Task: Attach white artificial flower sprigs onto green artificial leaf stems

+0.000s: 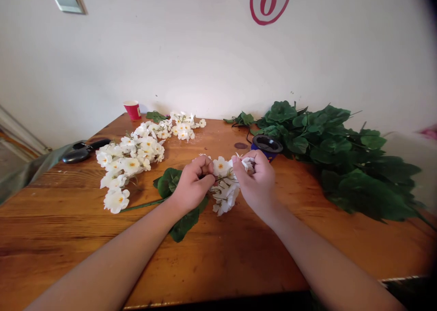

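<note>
A pale wall (pixel 187 60) rises behind a wooden table (pixel 266 261), which carries everything else on show. The biggest thing on it is a pile of green leaves (pixel 327 142) at the right, and a smaller heap of white flowers (pixel 131 165) lies at the left. Between these two, the left hand (pixel 194 183) and the right hand (pixel 257 176) face each other above the table. A small bunch of flowers (pixel 226 197) is between them: the left thumb and fingers are pinched together on its thin stems, and the right thumb and forefinger close about the blooms at its right edge. The step in hand looks like sorting or setting these flowers by touch; the next move seems to call for a steady left pinch and a light right one, so that the petals do not bend. A leafy stem (pixel 169 182) lies beneath the left wrist. Smaller still, a blue pot (pixel 268 148) with a black rim sits just beyond the right hand, and a red paper cup (pixel 133 110) stands near the far left corner.
</note>
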Tool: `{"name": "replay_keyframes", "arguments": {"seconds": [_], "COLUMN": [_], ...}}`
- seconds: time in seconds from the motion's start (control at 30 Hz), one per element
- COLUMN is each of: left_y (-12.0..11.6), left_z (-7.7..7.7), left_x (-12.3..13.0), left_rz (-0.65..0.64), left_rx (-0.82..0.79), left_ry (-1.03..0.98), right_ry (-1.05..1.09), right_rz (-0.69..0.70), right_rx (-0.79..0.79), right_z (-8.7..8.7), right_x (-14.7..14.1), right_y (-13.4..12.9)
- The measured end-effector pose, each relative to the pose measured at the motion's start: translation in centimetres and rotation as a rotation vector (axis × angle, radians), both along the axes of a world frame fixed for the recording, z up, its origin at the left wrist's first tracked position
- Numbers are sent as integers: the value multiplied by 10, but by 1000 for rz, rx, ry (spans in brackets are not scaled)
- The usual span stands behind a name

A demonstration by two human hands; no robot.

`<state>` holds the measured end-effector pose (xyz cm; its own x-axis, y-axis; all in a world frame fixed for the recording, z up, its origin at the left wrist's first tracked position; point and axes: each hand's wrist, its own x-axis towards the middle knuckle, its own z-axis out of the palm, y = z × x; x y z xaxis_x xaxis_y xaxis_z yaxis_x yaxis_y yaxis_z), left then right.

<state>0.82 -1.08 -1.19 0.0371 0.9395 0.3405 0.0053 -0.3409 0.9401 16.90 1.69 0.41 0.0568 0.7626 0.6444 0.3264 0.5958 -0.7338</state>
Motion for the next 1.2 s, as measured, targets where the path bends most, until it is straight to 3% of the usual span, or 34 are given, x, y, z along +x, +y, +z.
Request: {"name": "replay_keyframes", "arguments": {"seconds": [1.2], "left_y": [-1], "left_z": [3], "left_x": [2], "left_rz": [-17], "left_rx": [-21], "left_ry": [-56], "right_ry": [-11], "right_rz": [-35], "right_rx": [4], "right_z": [2], "right_x": [1], "right_y": [-2]}}
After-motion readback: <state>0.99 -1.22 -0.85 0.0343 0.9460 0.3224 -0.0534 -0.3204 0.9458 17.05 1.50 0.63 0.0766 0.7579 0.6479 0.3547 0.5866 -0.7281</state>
